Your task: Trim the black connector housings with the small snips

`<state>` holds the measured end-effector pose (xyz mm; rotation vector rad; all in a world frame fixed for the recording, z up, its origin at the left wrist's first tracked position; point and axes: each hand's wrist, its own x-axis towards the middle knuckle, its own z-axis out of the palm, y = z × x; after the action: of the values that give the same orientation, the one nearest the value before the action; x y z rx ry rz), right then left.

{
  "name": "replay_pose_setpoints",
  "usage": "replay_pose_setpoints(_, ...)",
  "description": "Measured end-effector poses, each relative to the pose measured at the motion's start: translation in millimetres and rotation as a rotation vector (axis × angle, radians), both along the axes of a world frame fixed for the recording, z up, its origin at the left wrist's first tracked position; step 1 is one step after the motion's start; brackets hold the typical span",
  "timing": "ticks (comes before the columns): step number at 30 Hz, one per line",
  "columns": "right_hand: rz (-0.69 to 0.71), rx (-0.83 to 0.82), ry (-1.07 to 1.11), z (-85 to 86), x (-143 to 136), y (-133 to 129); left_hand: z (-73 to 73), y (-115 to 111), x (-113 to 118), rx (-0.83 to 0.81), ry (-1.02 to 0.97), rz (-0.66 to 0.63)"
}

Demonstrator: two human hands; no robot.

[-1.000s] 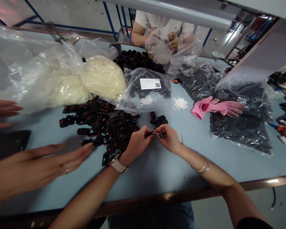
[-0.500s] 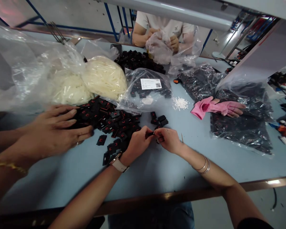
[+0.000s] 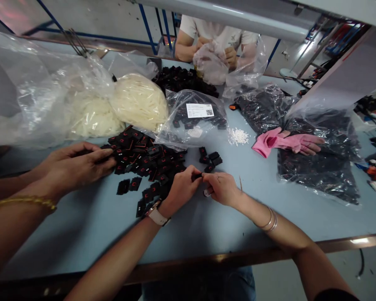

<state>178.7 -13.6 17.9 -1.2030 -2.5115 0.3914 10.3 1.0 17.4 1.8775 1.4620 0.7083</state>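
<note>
My left hand, with a watch on its wrist, pinches a small black plastic part, mostly covered by the fingers. Against the part's right end press the closed fingers of my right hand; whether they grip it or some smaller piece is hidden. A pile of black plastic parts with red marks lies beyond and left of my left hand. Several loose black parts sit just past my fingertips. Farther right is a small heap of tiny white pieces.
A co-worker's hands are at the pile's left edge. Bags of cream-coloured pieces and a labelled bag of black parts lie behind. Pink gloves rest on bagged parts at right. Another person handles a plastic bag across the table.
My right hand has turned slightly, its fingers more curled; my left hand stays nearly still. The co-worker's hands have drawn closer together, and another black part now lies apart at the pile's left.
</note>
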Motion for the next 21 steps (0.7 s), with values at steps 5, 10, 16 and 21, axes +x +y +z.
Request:
replay_pose_setpoints(5, -0.001, -0.016, -0.032, 1.9, -3.4, -3.9, -0.2, 0.6, -1.0, -0.019, -0.011, 0.008)
replay_pose_setpoints(10, -0.137, -0.147, 0.217, -5.1, -2.6, -1.8, 0.1, 1.4, -0.6, -0.027, -0.018, 0.027)
replay_pose_setpoints(16, -0.361, -0.05, 0.862, -2.3, -1.0, 0.8, 0.9, 3.0, -0.4, -0.022, -0.053, 0.028)
replay_pose_setpoints(21, -0.396, -0.196, 0.854, -0.6, -0.6, 0.1, -1.6, 4.0, -2.4, -0.023, -0.047, 0.01)
